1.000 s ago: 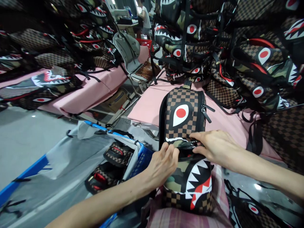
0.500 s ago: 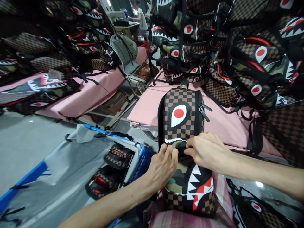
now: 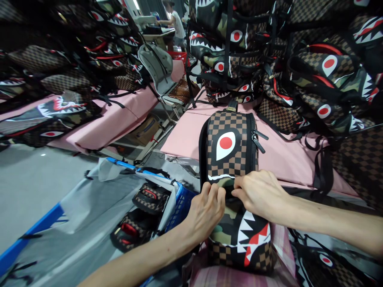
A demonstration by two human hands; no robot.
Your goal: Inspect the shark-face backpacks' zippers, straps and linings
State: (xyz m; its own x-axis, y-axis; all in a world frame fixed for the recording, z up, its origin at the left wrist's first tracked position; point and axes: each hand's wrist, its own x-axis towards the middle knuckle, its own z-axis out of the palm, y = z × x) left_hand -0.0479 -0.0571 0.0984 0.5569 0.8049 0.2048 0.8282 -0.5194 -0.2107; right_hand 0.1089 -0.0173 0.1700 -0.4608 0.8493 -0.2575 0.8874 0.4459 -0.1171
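A brown checkered backpack [image 3: 230,147] with a red-and-white eye, camouflage and a shark-mouth print lies on my lap, its top pointing away from me. My left hand [image 3: 206,211] pinches the front pocket's edge at the backpack's left side, fingers curled. My right hand [image 3: 260,193] rests across the same pocket opening, fingers pressed together on the zipper line just right of the left hand. What its fingertips grip is hidden. Two zipper pulls [image 3: 257,139] hang at the backpack's upper right.
Piles of matching shark-print backpacks [image 3: 326,75] cover the pink table [image 3: 284,155] ahead and the pink table at left [image 3: 119,111]. A blue crate [image 3: 176,203] lined with plastic holds more bags at lower left. A grey chair [image 3: 158,63] and a person [image 3: 176,24] are farther back.
My right hand slid left along the pocket opening, until its fingers meet my left hand. The left hand stayed pinching the pocket edge.
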